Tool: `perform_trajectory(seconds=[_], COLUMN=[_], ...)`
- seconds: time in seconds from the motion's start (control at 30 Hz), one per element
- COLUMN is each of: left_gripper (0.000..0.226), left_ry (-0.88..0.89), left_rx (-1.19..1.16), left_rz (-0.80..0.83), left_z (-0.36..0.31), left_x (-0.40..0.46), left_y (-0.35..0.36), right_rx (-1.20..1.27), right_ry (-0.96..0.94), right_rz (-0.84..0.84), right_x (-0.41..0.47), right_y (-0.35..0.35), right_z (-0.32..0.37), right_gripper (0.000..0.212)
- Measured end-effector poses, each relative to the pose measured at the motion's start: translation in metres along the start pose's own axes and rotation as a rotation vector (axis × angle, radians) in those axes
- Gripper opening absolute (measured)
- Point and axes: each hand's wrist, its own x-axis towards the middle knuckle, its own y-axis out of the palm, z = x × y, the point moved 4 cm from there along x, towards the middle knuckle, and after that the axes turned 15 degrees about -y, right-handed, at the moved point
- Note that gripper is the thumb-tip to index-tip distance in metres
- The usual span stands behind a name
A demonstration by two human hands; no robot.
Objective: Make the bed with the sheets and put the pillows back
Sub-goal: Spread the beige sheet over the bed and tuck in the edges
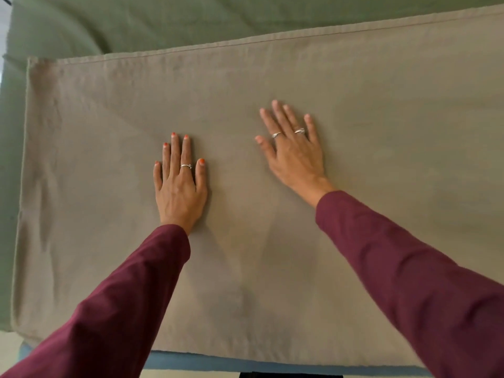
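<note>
The light is soft, even and moderately bright, with no glare or hot spots. Shadows are faint: a diffuse grey patch lies on the tan sheet [272, 77] between the two sleeves, and thin dark lines sit under the right edge of the left hand [178, 184] and along the right hand [293, 151]. Wide-angle distortion bows the sheet's far hem and curves its left edge. The right hand and right sleeve [409, 268] are slightly smeared by motion blur; the left hand is sharper. Detail is soft overall, most so on the green sheet [109, 25] at the far edge.
</note>
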Motion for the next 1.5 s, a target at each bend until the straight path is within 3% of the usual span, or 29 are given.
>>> perform_trajectory(seconds=[0.2,0.4,0.53,0.67,0.77,0.87,1.03,1.2,1.3,1.4,1.5], left_gripper=[0.054,0.053,0.056,0.054,0.052,0.053,0.052,0.055,0.055,0.052,0.05], left_ry=[-0.022,-0.257,-0.318,-0.126,-0.023,-0.08,-0.426,-0.553,-0.574,-0.383,-0.267], left_rx=[0.016,0.024,0.012,0.018,0.07,0.075,0.053,-0.008,-0.026,-0.018,-0.013], left_rz=[-0.023,-0.062,-0.034,0.036,0.075,0.028,-0.121,-0.108,-0.094,-0.023,0.023], left_z=[0.044,0.108,0.116,0.082,0.087,0.13,0.235,0.265,0.241,0.203,0.196], left_x=[0.004,0.014,0.004,-0.057,-0.101,-0.101,-0.087,-0.082,-0.094,-0.116,-0.123], left_y=[-0.01,-0.027,-0.034,-0.021,-0.004,-0.011,-0.039,-0.053,-0.048,-0.032,-0.026], right_rx=[-0.118,-0.113,-0.073,-0.056,-0.046,-0.087,-0.163,-0.032,-0.073,-0.076,-0.019], right_ry=[0.237,0.479,0.576,0.269,0.191,0.219,0.452,0.562,0.535,0.276,0.175], right_rz=[-0.056,-0.032,-0.094,-0.056,-0.002,-0.009,-0.08,-0.094,-0.105,-0.005,0.054], right_x=[-0.062,-0.119,-0.111,-0.113,-0.13,-0.159,-0.241,-0.258,-0.236,-0.216,-0.208], right_y=[-0.035,-0.06,-0.058,-0.021,-0.002,-0.014,-0.042,-0.049,-0.043,-0.022,-0.001], right_z=[-0.124,-0.193,-0.153,-0.028,0.012,-0.023,-0.113,-0.14,-0.08,0.012,0.057], right_gripper=[0.052,0.058,0.062,0.057,0.055,0.054,0.053,0.066,0.061,0.057,0.055])
